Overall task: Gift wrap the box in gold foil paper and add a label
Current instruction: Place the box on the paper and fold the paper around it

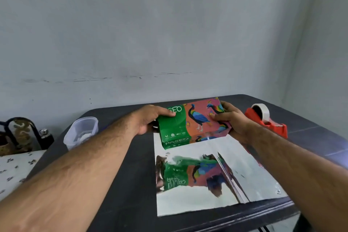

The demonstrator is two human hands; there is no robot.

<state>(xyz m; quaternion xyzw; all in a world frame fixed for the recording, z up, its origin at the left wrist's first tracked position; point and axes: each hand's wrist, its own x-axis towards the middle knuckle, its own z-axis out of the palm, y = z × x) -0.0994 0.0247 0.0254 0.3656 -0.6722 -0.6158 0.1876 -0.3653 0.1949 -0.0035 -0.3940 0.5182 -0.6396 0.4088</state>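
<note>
Foil sheet (216, 181) lies flat on counter (131, 184), mirror side up, ready for wrapping. We hold box (192, 124) at sheet's far edge, tilted, apparently positioning it. Left hand (148, 118) fingers grasp green end; right hand (229, 118) fingers grasp bird-print end. Tape dispenser (267, 121) waits near right; plastic container (82, 132) left.

A clear plastic container (81, 132) stands at the left edge of the dark table (122, 184). In the left of the frame, a small black bottle (45, 137) with a silver cap stands beside a patterned bag (17, 135), above a spotted cloth (14, 169).
</note>
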